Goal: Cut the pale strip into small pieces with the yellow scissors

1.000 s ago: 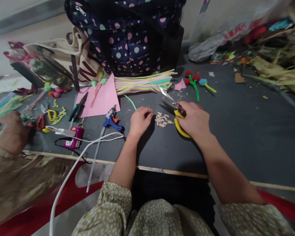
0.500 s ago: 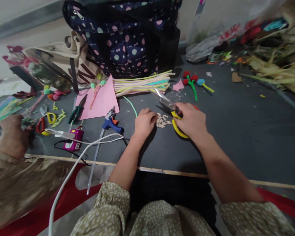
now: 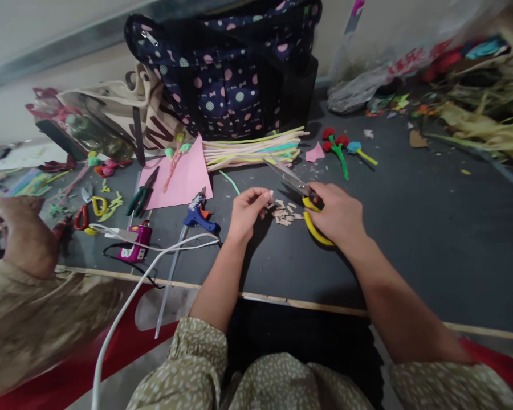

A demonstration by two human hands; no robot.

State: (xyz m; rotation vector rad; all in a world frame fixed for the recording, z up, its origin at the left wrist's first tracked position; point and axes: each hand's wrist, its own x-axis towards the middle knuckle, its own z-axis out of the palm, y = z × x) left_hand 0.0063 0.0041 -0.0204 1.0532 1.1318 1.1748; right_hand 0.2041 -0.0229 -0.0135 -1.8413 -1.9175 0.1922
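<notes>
In my right hand [image 3: 337,213] is a pair of scissors [image 3: 299,185] with yellow-and-black handles, its blades pointing up and left over the table. The fingers of my left hand [image 3: 248,212] are pinched together around what looks like a short pale piece of pipe cleaner; its far end is hidden by the fingers. Right beside those fingertips lies a small pile of short cut pale pipe cleaner pieces [image 3: 284,212], between my two hands. Beyond the hands rests a bundle of long pipe cleaners [image 3: 248,149] in pink, yellow and teal.
A blue glue gun [image 3: 199,216] and a pink power adapter [image 3: 137,242] with cables are on the left. Pliers [image 3: 142,196] touch a pink sheet [image 3: 196,171]. Pipe cleaner flowers [image 3: 337,149] lie beyond my right hand. A co-worker's hand [image 3: 28,236] is at far left.
My left hand has lifted slightly from the pile, and its thumb and fingers now pinch a small piece. The right hand still holds the scissors nearby. The view has shifted a little.
</notes>
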